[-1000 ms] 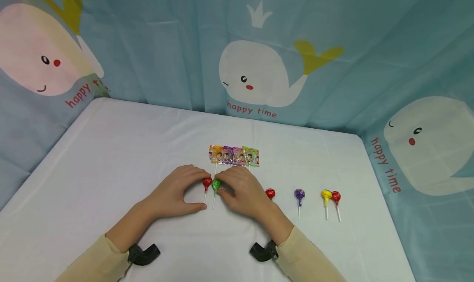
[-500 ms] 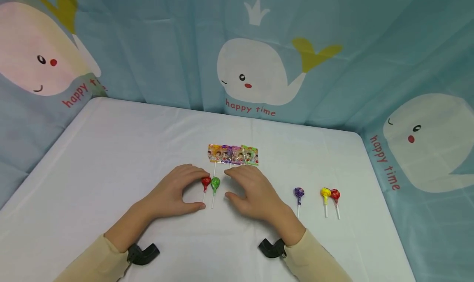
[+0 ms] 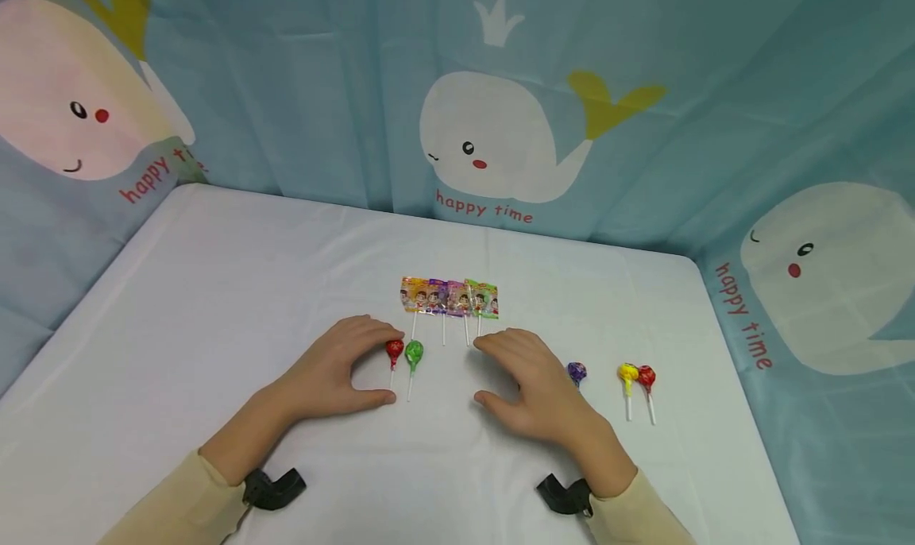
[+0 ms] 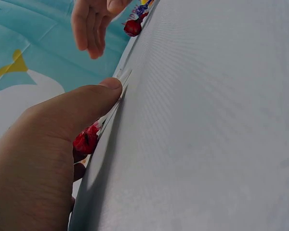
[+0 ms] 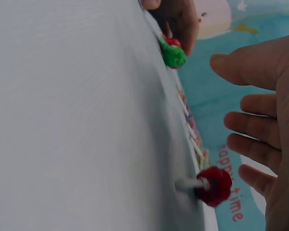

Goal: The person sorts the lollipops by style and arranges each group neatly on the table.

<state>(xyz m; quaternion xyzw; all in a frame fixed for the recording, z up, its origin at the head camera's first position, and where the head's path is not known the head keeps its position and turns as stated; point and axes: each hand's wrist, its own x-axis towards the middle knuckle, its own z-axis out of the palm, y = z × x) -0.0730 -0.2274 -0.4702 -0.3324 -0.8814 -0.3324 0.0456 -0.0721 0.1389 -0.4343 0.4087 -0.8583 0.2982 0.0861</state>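
My left hand point(image 3: 332, 370) curves around the left side of a red lollipop point(image 3: 395, 349), its fingertips right at the candy head and its thumb beside the stick. Just right of it lies a green lollipop point(image 3: 414, 353), apart from both hands. My right hand point(image 3: 532, 382) hovers with thumb and fingers spread and nothing between them. A second red lollipop point(image 5: 214, 186) sits close to those fingers in the right wrist view; in the head view the hand hides it. A purple lollipop point(image 3: 577, 372) lies past the right hand, its stick partly covered.
Several flat-wrapped lollipops point(image 3: 450, 297) overlap in a row farther back, sticks toward me. On the right lie a yellow lollipop point(image 3: 628, 375) and another red lollipop point(image 3: 646, 376) side by side. A whale-print curtain point(image 3: 322, 116) borders the white table point(image 3: 272, 243).
My right hand has let go of the green lollipop and moved right, over the second red lollipop. The left hand stays by its red lollipop.
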